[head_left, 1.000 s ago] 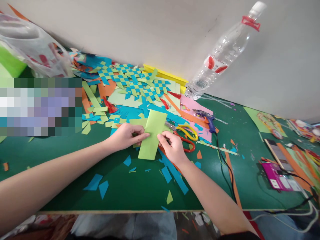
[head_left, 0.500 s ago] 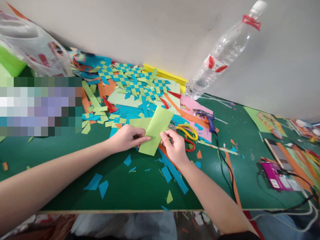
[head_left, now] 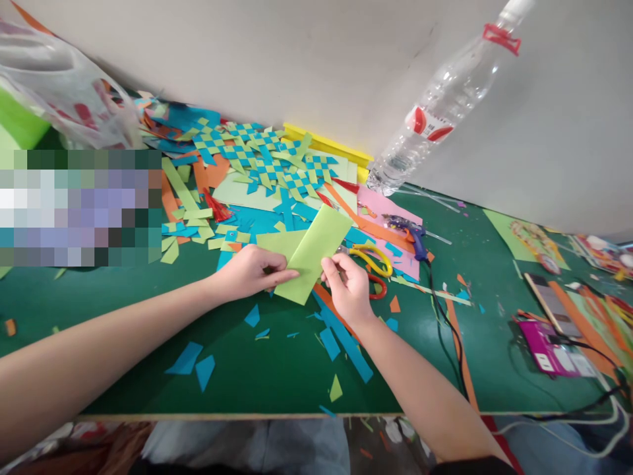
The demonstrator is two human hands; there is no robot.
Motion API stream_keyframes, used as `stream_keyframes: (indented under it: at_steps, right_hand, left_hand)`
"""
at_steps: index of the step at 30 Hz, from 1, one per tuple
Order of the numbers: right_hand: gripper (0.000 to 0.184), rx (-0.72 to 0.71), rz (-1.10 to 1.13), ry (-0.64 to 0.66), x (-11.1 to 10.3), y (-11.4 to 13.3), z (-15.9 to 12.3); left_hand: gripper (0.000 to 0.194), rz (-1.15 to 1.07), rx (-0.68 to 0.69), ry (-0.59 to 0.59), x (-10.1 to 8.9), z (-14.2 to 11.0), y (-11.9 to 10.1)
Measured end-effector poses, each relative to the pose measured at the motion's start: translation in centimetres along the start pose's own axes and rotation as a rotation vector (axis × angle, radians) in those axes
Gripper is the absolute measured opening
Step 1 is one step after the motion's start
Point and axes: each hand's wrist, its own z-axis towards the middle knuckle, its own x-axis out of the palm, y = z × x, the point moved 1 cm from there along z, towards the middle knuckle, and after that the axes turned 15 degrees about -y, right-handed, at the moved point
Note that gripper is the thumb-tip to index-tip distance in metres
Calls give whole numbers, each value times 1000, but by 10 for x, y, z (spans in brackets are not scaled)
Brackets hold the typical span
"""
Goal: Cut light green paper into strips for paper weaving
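A light green strip of paper [head_left: 319, 244], which looks folded lengthwise, is held up at a tilt above the table. My left hand [head_left: 260, 269] pinches its lower left edge, thumb on top. On the right edge, my right hand [head_left: 349, 284] grips the same paper between thumb and curled fingers. Scissors [head_left: 370, 260] with a yellow and a red handle lie just behind my right hand. Beneath the paper are blue strips [head_left: 346, 343] and another light green sheet [head_left: 277, 243]. Blue and green woven paper pieces [head_left: 267, 165] are heaped farther back.
A tall plastic bottle [head_left: 435, 112] leans by the wall. A blue glue gun [head_left: 418, 241] lies on pink paper, its black cord running to the front edge. Right of it are a phone [head_left: 548, 303] and a magenta box [head_left: 544, 346]. Paper scraps litter the green table [head_left: 237, 382].
The upper end of the green paper has tilted a little to the right. My right hand has shifted slightly right with its edge; my left hand keeps its pinch in place.
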Motion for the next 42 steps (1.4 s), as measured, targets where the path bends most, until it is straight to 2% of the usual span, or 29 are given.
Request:
stream_keyframes:
  at_steps: [17,22,25,30,33,37,42]
  right_hand:
    - [25,-24,34,-64,0,-3,-1]
    - [25,-29,22,-69,0,-3,-1]
    - [25,-30,28,-75,0,-3,-1]
    - [27,-7,61,-115,-1,-3,1]
    - [28,-1,81,-139,-1,-4,2]
    - [27,-9,95,-154,-1,-3,0]
    - [28,-23,76,-173,-2,-4,1]
  left_hand:
    - [41,41,97,-89,-1,-1,0]
    - [41,52,119,-33,0,-1,1]
    - [41,60,150,-77,0,-1,0]
    - [50,77,100,-160,-7,-2,-4]
    - [44,83,95,-151,-8,-1,-4]
    - [34,87,173,-139,-3,-1,0]
    - [44,94,148,-165,-5,-2,-2]
